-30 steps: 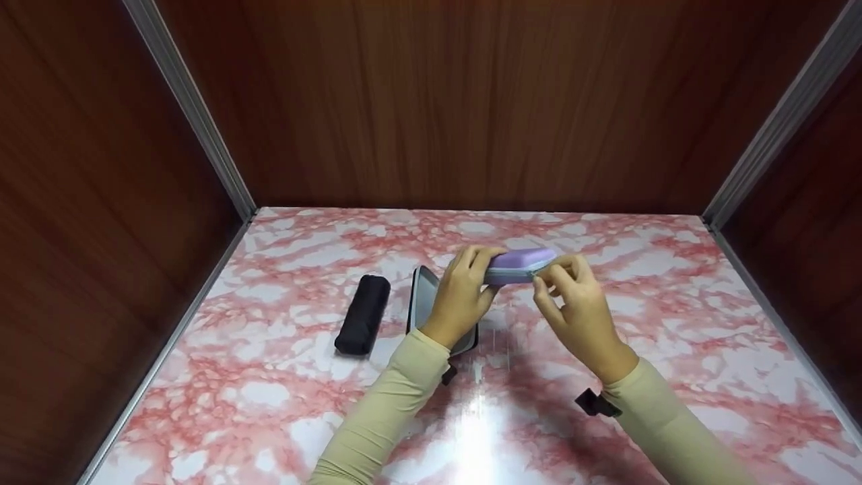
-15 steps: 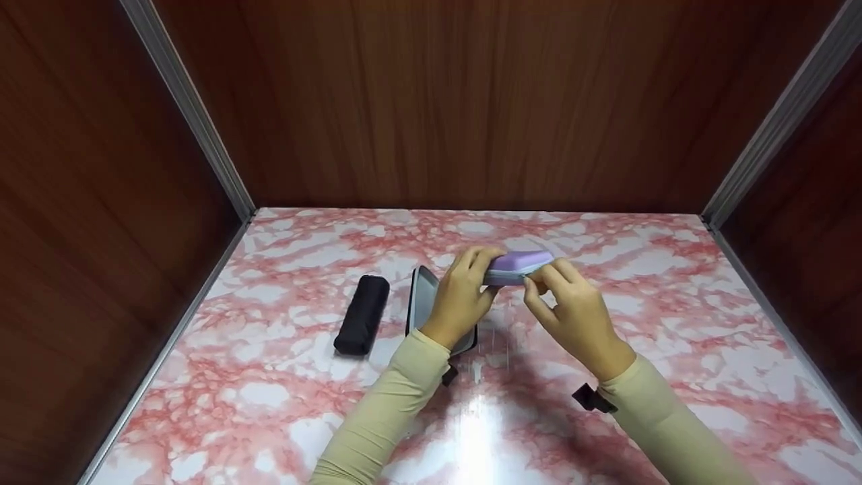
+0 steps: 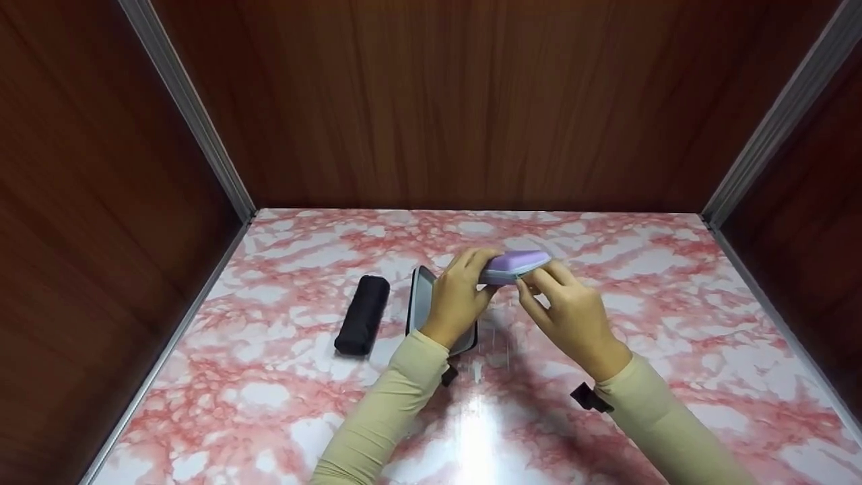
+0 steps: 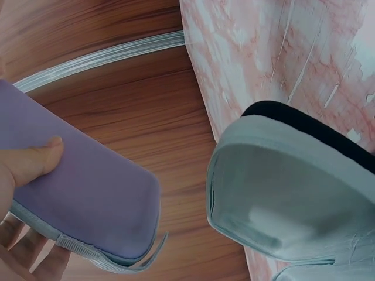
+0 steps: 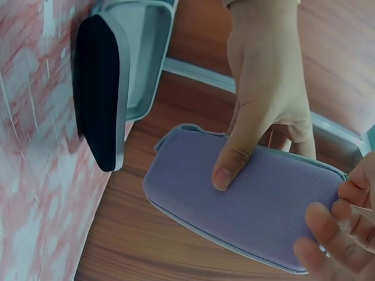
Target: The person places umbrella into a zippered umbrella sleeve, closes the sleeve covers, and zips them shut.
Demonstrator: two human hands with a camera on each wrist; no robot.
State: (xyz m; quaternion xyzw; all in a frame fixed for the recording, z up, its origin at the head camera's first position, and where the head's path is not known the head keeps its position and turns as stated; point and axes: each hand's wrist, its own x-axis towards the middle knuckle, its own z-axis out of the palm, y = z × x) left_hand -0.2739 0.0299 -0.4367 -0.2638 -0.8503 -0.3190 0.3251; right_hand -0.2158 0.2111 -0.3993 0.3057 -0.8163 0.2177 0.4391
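- what has the left hand (image 3: 461, 293) got?
- a purple case (image 3: 518, 260). the thumb presses one flat side and the fingers wrap round the other, so it is held snug. it is up off the table (image 3: 673, 323), near one o'clock from the middle.
- and the right hand (image 3: 572, 313)?
- that one is at four o'clock from the case. its thumb and first finger are close together and pinch the zip (image 3: 502, 274) that runs along the edge. i can't tell how far the zip is undone, and the little tab is too small to see.
- is that a grey strap (image 4: 158, 253)?
- yes, it sticks out at one end of the case.
- what is down at eight o'clock from the purple case?
- an open case (image 3: 421, 300), black outside and grey inside. it sits on the table, part hidden by the left arm.
- and next to that?
- a long black bundle (image 3: 363, 315), at nine o'clock from the open case. they are near but not touching.
- what about twelve o'clock?
- a brown wooden wall (image 3: 431, 101), just past the table's far edge.
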